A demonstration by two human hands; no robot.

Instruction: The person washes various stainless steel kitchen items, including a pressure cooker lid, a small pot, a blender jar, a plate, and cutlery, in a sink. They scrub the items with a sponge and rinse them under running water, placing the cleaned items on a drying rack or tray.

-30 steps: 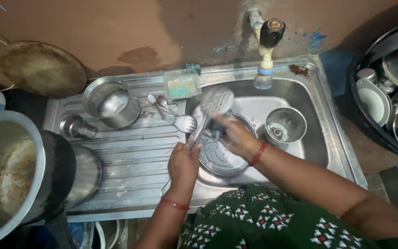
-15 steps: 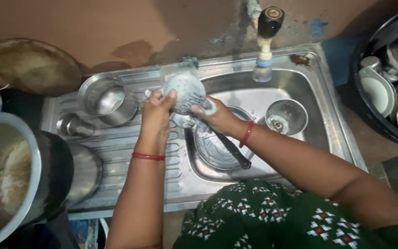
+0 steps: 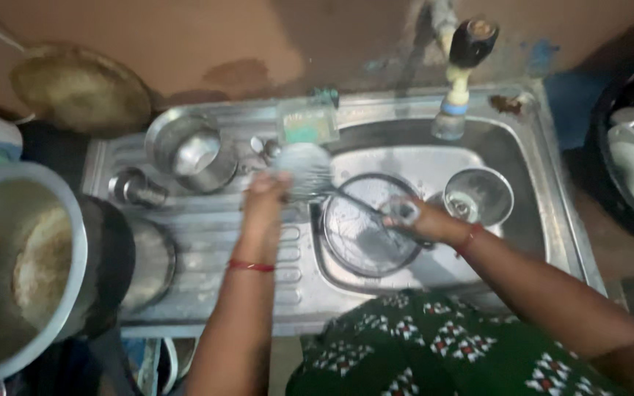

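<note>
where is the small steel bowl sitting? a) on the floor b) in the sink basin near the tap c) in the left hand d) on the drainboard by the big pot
b: the bowl stands in the sink basin under the tap, just past the right hand.

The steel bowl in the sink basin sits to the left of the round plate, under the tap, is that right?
Not quite. In the head view the steel bowl sits to the right of the round plate, not the left. It is in the sink basin, below the tap.
</note>
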